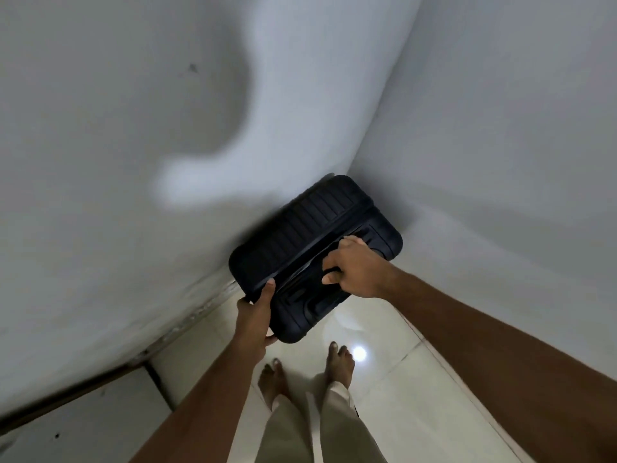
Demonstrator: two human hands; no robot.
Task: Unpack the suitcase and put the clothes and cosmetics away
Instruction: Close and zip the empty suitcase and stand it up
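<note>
A black ribbed hard-shell suitcase (300, 235) stands closed in the corner of a room, tilted against the left wall. My left hand (255, 317) grips its near left edge, thumb on top and fingers curled under the corner. My right hand (354, 267) is curled round the handle area on the upper face of the case. No clothes or cosmetics are visible.
Pale grey walls (133, 128) meet in a corner behind the case. The floor is glossy cream tile (384, 379) with a bright light reflection. My bare feet (340, 362) and light trousers are just below the case. A dark skirting line runs along the left wall.
</note>
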